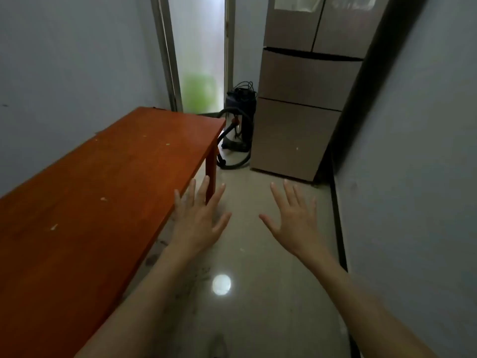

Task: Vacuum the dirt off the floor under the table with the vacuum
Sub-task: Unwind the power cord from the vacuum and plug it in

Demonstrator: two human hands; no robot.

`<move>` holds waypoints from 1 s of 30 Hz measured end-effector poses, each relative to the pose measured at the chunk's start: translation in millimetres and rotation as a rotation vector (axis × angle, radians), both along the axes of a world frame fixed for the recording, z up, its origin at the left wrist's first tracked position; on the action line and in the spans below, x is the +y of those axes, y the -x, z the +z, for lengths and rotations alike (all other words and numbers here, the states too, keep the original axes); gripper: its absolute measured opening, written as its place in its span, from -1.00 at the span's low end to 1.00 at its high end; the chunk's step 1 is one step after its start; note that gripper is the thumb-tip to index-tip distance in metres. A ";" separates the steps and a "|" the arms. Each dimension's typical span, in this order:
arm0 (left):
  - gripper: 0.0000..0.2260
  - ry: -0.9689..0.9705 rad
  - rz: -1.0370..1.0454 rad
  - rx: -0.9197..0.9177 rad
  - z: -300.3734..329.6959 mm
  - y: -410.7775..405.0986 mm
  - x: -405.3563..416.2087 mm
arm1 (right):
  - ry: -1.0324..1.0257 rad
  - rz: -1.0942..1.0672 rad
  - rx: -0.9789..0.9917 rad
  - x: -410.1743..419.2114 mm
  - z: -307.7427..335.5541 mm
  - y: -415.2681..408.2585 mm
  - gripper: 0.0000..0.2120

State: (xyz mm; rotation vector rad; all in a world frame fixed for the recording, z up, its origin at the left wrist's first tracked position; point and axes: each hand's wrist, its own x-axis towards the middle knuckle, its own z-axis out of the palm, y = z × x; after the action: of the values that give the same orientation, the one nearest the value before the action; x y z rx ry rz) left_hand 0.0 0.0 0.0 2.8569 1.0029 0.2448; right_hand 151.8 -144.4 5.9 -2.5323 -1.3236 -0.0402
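Both forearms are reaching out low in the shot, with the left hand [198, 223] and right hand [294, 220] hovering palms down, fingers spread wide and holding nothing at all. Taking the table [103, 182] as the landmark: the left hand is floating right at its near long edge, fingertips overlapping the edge from this angle (can't tell if they're actually touching it), and the right hand is sitting a bit further out over the floor [258, 306]. Past the table's far corner, the vacuum [240, 120] is standing upright, squeezed between that corner and the fridge [296, 125], with its hose [237, 161] looping down onto the floor by the table's far leg. So the thing to grab is lying straight ahead and well apart from both hands, with neither one clearly nearer. Dark specks of dirt [191, 277] are showing along the table's near edge, so I'm guessing the vacuuming hasn't started.
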 end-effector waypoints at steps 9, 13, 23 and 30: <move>-0.40 0.016 0.032 0.048 -21.3 -124.3 135.9 | 0.072 0.032 -0.020 140.0 -12.4 -127.8 -0.31; -0.40 -0.005 0.033 0.040 -12.7 -191.3 202.9 | 0.078 0.019 -0.034 201.1 -4.3 -191.2 -0.31; -0.41 0.086 0.048 0.131 -36.1 -348.0 317.2 | 0.135 0.006 0.006 314.6 -22.2 -356.8 -0.31; -0.41 0.061 0.111 0.075 -33.1 -477.6 407.8 | 0.151 0.101 -0.036 412.3 -14.6 -491.1 -0.31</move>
State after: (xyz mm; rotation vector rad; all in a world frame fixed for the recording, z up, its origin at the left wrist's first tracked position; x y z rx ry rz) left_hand 477.6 407.8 -33.1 2.7780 1.1640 0.1138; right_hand 642.8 267.9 -8.7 -2.5944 -1.5196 0.0371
